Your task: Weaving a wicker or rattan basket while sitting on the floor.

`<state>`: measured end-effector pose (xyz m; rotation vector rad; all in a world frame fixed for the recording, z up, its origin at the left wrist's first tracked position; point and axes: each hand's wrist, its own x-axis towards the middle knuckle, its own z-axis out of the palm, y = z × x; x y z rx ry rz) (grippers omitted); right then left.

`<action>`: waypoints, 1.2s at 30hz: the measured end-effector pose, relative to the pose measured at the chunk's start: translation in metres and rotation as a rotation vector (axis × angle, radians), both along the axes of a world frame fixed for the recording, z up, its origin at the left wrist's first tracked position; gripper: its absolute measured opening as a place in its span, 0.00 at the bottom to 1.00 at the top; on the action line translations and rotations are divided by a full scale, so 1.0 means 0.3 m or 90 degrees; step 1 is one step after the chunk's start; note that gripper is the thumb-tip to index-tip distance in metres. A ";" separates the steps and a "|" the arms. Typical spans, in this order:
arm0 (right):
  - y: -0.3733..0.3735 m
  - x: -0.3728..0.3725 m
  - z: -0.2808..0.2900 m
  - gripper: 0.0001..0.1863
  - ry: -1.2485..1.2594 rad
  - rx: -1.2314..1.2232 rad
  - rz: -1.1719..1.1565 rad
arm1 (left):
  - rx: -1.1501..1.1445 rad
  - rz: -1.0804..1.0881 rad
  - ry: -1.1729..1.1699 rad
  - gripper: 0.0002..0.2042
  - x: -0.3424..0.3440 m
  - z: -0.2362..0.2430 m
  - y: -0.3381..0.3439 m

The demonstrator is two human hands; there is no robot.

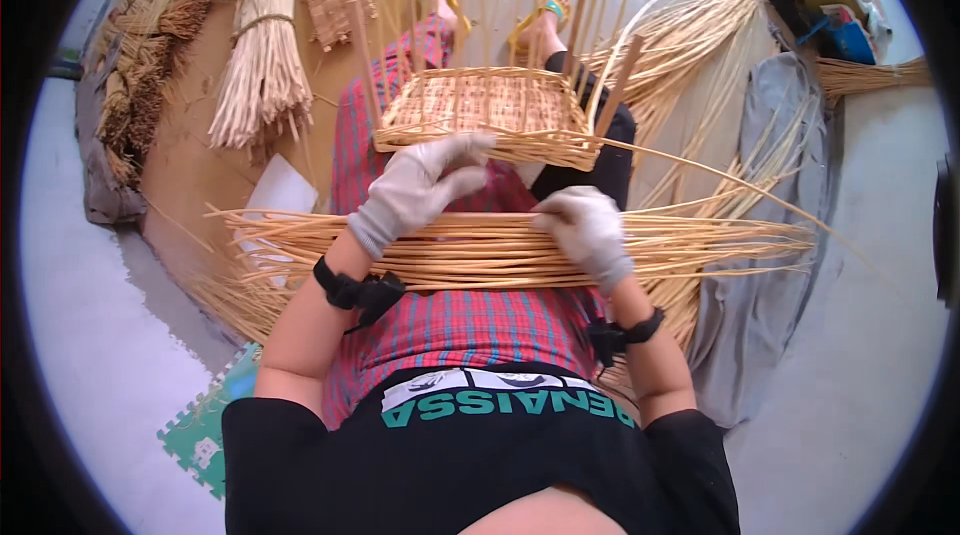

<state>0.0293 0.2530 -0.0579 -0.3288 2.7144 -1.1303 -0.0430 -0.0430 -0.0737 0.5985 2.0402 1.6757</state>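
Head view. Step in hand, by my reading: weaving the side wall of the rectangular pale woven wicker basket base (480, 115), which rests on the lap over the knees.

Left hand (420, 190), grey-gloved: fingertips touching the near rim; cannot tell if the grip is closed on a strand.

Right hand (588, 230), grey-gloved: lies flat on the loose sheaf of long straw-coloured willow rods (500, 250) across the thighs; grip looks open.

Next move likely needs one rod singled out.

Count: two gloves, one basket, one tied pale rod bundle (262, 55) on the floor.
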 end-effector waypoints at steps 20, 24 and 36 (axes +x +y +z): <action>-0.337 -0.395 -0.108 0.22 0.029 0.209 -0.188 | -0.419 0.134 0.387 0.26 -0.085 -0.114 -0.023; -0.348 -0.392 -0.108 0.19 0.116 0.129 -0.167 | -0.424 0.060 0.376 0.30 -0.110 -0.100 -0.038; -0.181 -0.076 -0.126 0.17 -0.305 -0.944 -0.413 | -0.360 0.036 0.383 0.33 -0.142 -0.082 -0.040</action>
